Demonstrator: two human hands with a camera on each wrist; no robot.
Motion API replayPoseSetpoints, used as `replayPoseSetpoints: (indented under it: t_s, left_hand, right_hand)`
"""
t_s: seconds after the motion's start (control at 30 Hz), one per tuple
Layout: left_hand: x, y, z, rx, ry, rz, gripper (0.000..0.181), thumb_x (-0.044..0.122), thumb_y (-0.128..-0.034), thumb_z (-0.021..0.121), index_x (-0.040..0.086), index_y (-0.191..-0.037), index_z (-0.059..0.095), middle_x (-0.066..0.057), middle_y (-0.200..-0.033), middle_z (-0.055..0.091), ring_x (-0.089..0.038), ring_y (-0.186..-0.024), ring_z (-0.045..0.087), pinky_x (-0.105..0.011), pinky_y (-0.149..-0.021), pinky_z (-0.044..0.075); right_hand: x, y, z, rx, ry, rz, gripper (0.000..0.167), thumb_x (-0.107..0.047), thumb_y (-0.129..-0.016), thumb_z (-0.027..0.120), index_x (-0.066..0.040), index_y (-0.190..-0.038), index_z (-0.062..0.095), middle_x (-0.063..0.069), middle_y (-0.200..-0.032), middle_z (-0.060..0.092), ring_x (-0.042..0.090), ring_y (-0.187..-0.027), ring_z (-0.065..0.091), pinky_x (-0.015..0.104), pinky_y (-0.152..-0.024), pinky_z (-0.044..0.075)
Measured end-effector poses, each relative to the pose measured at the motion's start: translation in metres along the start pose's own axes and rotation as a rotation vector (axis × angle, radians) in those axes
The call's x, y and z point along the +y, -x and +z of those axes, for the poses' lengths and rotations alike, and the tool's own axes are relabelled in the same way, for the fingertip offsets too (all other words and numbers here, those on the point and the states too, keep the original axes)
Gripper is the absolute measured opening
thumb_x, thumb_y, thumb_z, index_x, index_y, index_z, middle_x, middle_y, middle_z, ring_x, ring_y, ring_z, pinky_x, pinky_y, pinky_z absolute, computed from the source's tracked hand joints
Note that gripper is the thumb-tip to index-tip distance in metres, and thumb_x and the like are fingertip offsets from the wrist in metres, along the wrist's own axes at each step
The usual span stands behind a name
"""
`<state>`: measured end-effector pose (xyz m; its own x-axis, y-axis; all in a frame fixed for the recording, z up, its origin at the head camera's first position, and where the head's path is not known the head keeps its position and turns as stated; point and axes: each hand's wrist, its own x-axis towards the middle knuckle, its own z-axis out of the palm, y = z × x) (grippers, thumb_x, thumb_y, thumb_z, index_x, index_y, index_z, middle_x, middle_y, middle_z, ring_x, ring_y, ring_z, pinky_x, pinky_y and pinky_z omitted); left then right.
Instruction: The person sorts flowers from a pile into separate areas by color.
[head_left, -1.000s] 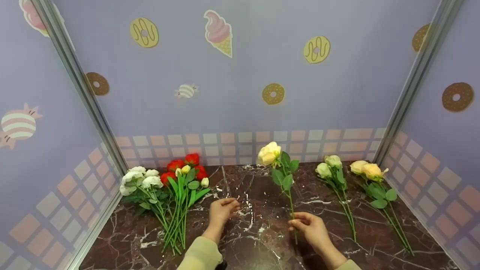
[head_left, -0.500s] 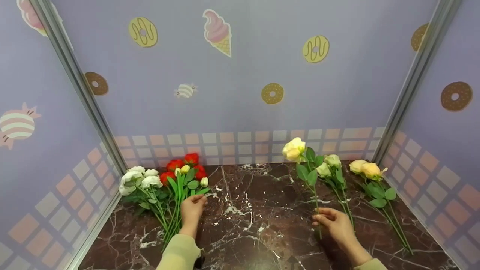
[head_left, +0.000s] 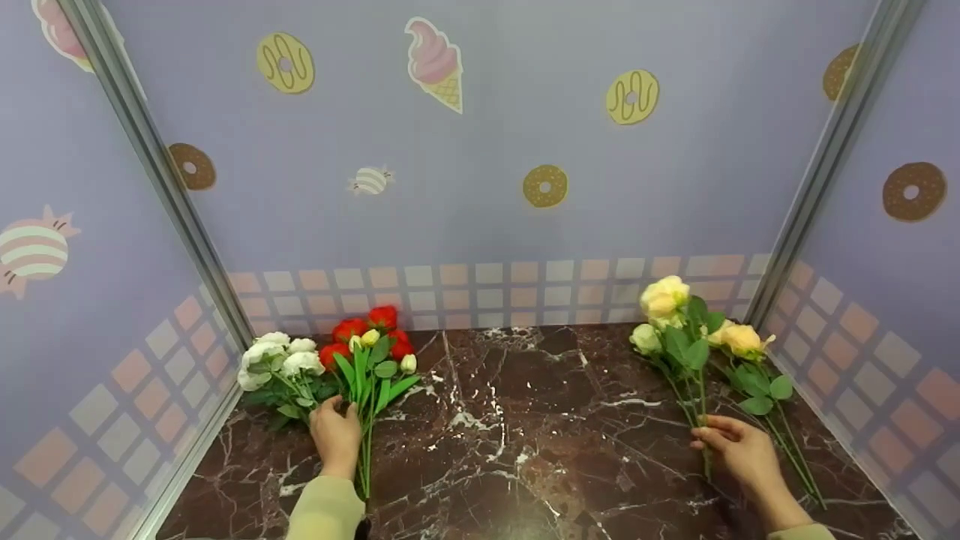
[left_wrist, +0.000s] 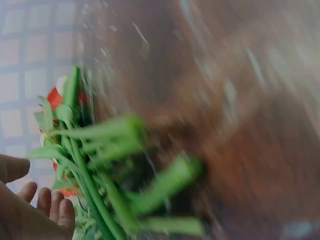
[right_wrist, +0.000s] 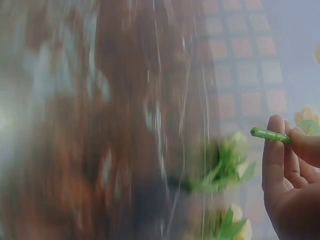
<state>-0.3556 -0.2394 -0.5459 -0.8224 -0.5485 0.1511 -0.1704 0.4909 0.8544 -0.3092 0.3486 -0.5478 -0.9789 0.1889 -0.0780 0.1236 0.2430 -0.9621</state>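
The right hand (head_left: 739, 450) pinches the stem of a pale yellow rose (head_left: 666, 297) between thumb and fingers, the bloom raised over two greenish-white roses (head_left: 646, 339). In the right wrist view that stem's cut end (right_wrist: 270, 135) pokes out past the fingers (right_wrist: 274, 165). At the left, the left hand (head_left: 335, 435) is over the stems between the white flowers (head_left: 271, 358) and the red flowers with tulips (head_left: 384, 318). The left wrist view has this hand (left_wrist: 35, 210) with parted, relaxed fingers beside green stems (left_wrist: 95, 200); no grip shows.
Two peach-yellow roses (head_left: 742, 341) lie at the right, near the side wall. The dark marble tabletop (head_left: 525, 420) stretches between the flower groups. Patterned walls (head_left: 487, 150) with metal corner posts (head_left: 825, 157) stand at the back and sides.
The right hand has carried the yellow rose rightward, from mid-table to over the greenish-white roses. The left hand has moved left, from the bare tabletop to the stems of the left bunches.
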Motion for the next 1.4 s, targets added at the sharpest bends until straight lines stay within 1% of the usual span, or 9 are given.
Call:
replayPoseSetpoints:
  t_s: [0.13, 0.5, 0.77, 0.87, 1.0, 1.07, 1.17, 1.3, 1.4]
  left_hand:
    - [-0.008, 0.001, -0.003, -0.062, -0.070, 0.003, 0.045, 0.012, -0.1049, 0.058, -0.015, -0.139, 0.051, -0.037, -0.129, 0.053, -0.051, -0.121, 0.052, -0.061, -0.101, 0.047]
    - [-0.013, -0.002, -0.006, -0.165, -0.118, -0.006, 0.041, 0.008, -0.1027, 0.061, -0.015, -0.136, 0.056, -0.037, -0.128, 0.063, -0.050, -0.115, 0.063, -0.059, -0.093, 0.056]
    - [-0.015, -0.004, -0.010, -0.167, -0.119, 0.004, 0.035, 0.006, -0.1025, 0.058, -0.013, -0.132, 0.061, -0.034, -0.120, 0.068, -0.046, -0.104, 0.068, -0.055, -0.086, 0.058]
    - [-0.013, -0.005, -0.011, -0.167, -0.119, 0.011, 0.034, 0.007, -0.1020, 0.061, -0.013, -0.129, 0.064, -0.034, -0.122, 0.068, -0.048, -0.106, 0.067, -0.056, -0.087, 0.058]
    - [-0.009, -0.005, -0.013, -0.196, -0.102, -0.044, 0.034, 0.010, -0.1027, 0.060, -0.011, -0.130, 0.064, -0.034, -0.131, 0.064, -0.050, -0.116, 0.062, -0.058, -0.095, 0.055]
    - [-0.005, -0.006, -0.015, -0.217, -0.099, -0.073, 0.035, 0.011, -0.1029, 0.060, -0.010, -0.130, 0.065, -0.033, -0.133, 0.063, -0.050, -0.119, 0.061, -0.058, -0.097, 0.054]
    - [0.001, -0.010, -0.016, -0.253, -0.022, -0.128, 0.035, 0.012, -0.1024, 0.062, -0.010, -0.129, 0.065, -0.031, -0.123, 0.069, -0.043, -0.105, 0.069, -0.050, -0.090, 0.058]
    - [0.006, -0.014, -0.016, -0.304, 0.254, -0.247, 0.039, 0.013, -0.1024, 0.063, -0.015, -0.130, 0.063, -0.020, -0.094, 0.077, -0.018, -0.074, 0.072, -0.033, -0.071, 0.061]
    - [0.008, -0.014, -0.016, -0.326, 0.411, -0.331, 0.041, 0.012, -0.1035, 0.062, -0.016, -0.133, 0.059, -0.008, -0.083, 0.076, -0.009, -0.067, 0.068, -0.025, -0.064, 0.059]
  right_hand:
    - [0.009, -0.005, -0.024, -0.001, 0.027, 0.037, 0.052, -0.008, -0.105, 0.059, 0.017, -0.146, 0.042, -0.003, -0.097, 0.080, 0.006, -0.079, 0.076, 0.021, -0.072, 0.061]
    - [0.029, -0.015, -0.065, 0.006, 0.019, 0.101, 0.056, -0.006, -0.104, 0.057, 0.025, -0.146, 0.034, -0.010, -0.089, 0.076, 0.007, -0.075, 0.076, 0.019, -0.071, 0.060]
    - [0.042, -0.019, -0.081, 0.008, 0.085, 0.185, 0.056, -0.003, -0.102, 0.058, 0.028, -0.142, 0.034, -0.004, -0.081, 0.076, 0.011, -0.068, 0.075, 0.024, -0.064, 0.061]
    - [0.044, -0.020, -0.084, 0.017, 0.142, 0.209, 0.054, -0.003, -0.102, 0.058, 0.028, -0.141, 0.037, -0.003, -0.078, 0.076, 0.011, -0.066, 0.075, 0.027, -0.064, 0.062]
    - [0.042, -0.019, -0.088, 0.031, 0.376, 0.189, 0.049, -0.011, -0.100, 0.062, 0.022, -0.135, 0.051, -0.002, -0.075, 0.077, 0.010, -0.066, 0.073, 0.041, -0.077, 0.061]
    - [0.041, -0.019, -0.089, 0.036, 0.487, 0.172, 0.047, -0.013, -0.099, 0.063, 0.019, -0.132, 0.055, 0.001, -0.076, 0.077, 0.010, -0.066, 0.073, 0.043, -0.077, 0.060]
    - [0.039, -0.018, -0.090, 0.023, 0.591, 0.159, 0.044, -0.015, -0.098, 0.063, 0.017, -0.128, 0.060, 0.011, -0.084, 0.079, 0.015, -0.068, 0.074, 0.046, -0.075, 0.061]
    - [0.039, -0.018, -0.089, 0.017, 0.701, 0.140, 0.041, -0.017, -0.095, 0.065, 0.014, -0.123, 0.065, 0.026, -0.103, 0.076, 0.033, -0.082, 0.075, 0.053, -0.079, 0.059]
    - [0.038, -0.018, -0.088, 0.029, 0.773, 0.116, 0.038, -0.017, -0.093, 0.068, 0.012, -0.117, 0.069, 0.031, -0.107, 0.073, 0.048, -0.092, 0.069, 0.059, -0.081, 0.057]
